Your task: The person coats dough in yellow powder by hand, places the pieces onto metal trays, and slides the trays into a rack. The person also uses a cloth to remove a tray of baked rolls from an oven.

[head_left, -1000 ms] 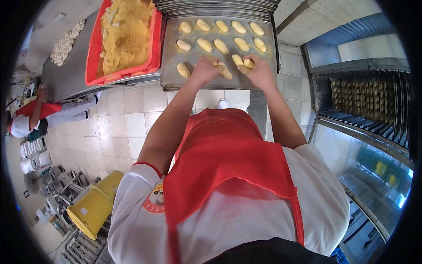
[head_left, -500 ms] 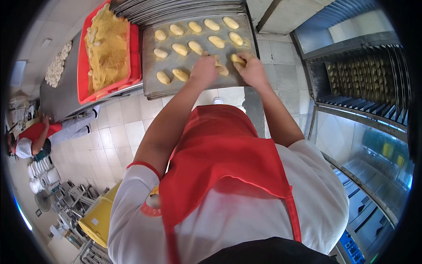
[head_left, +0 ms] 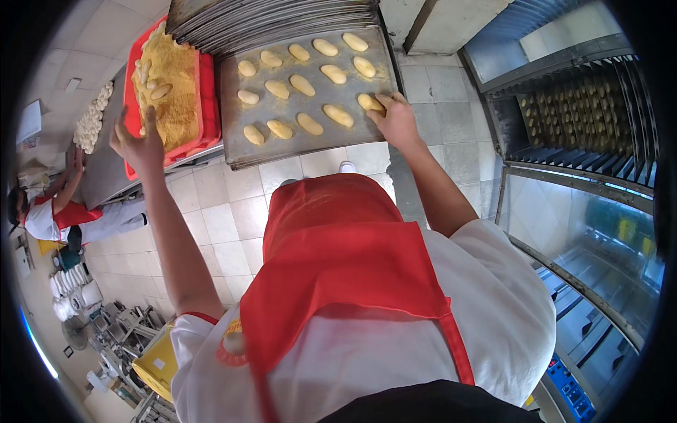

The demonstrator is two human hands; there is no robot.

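My right hand [head_left: 397,121] is at the right edge of a metal baking tray [head_left: 236,151], its thumb and fingers closed around an oval dough piece [head_left: 369,103] dusted with yellow crumbs. Several similar dough pieces lie in three rows on the tray, among them one dough piece [head_left: 338,115] just left of my right hand. My left hand [head_left: 143,149], fingers spread and holding nothing, hovers over the near left edge of a red crate [head_left: 206,102]. Yellow crumbs [head_left: 178,88] fill this crate, with a few dough pieces [head_left: 161,91] lying on them.
Stacked metal trays [head_left: 282,25] lie behind the filled tray. At the right stands an open cabinet with a rack of loaded trays [head_left: 575,116]. A pile of pale dough pieces [head_left: 92,120] sits on the table at the left, where a co-worker in a red apron [head_left: 67,208] stands.
My left hand has left the tray and swung left to the red crate, leaving a dough piece in the near row. My right hand stays on its dough piece at the tray's right side.
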